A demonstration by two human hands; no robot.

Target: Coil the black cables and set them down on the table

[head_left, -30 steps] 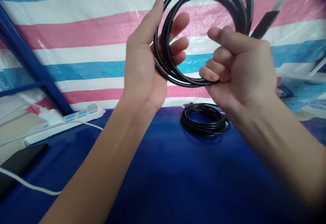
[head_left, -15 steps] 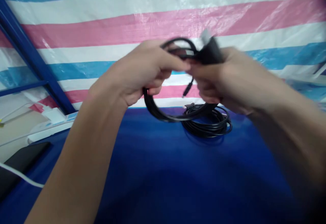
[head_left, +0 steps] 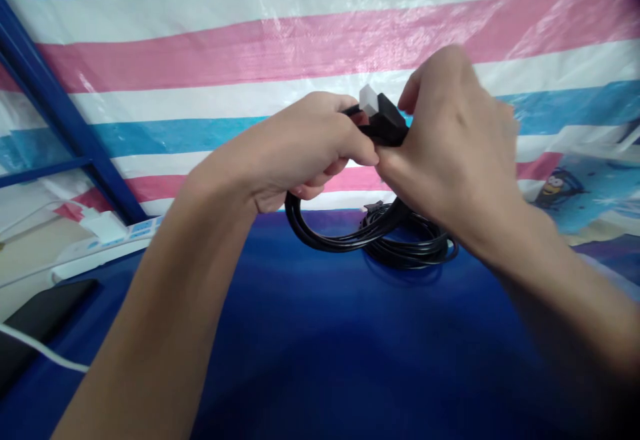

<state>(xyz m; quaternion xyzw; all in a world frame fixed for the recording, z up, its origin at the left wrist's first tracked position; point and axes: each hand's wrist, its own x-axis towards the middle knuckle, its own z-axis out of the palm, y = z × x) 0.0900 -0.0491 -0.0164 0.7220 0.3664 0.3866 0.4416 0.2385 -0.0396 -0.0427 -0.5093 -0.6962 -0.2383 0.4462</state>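
Observation:
Above the blue table, my left hand (head_left: 320,137) is closed on a coiled black cable (head_left: 323,243), its thumb laid along the near side. The cable's black plug (head_left: 387,122), tipped with a whitish cap (head_left: 369,101), points up and left between the hands. My right hand (head_left: 453,133) is bent over the coil's right side, its thumb by the left thumb. Its fingers curl behind the plug, and most of their tips are hidden. Behind and below, a second coiled black cable (head_left: 415,257) lies on the table, partly covered by the held coil and right hand.
A white power strip (head_left: 103,253) with a white adapter (head_left: 104,225) sits at the left. In front of it are a dark flat object (head_left: 47,317) and a white cord (head_left: 45,350). Blue metal frame bars (head_left: 65,113) and a striped plastic sheet (head_left: 250,53) stand behind the table (head_left: 320,347).
My right hand has turned and risen, its fingers now arched over the plug. The plug has shifted slightly left and down. My left hand keeps its hold on the coil.

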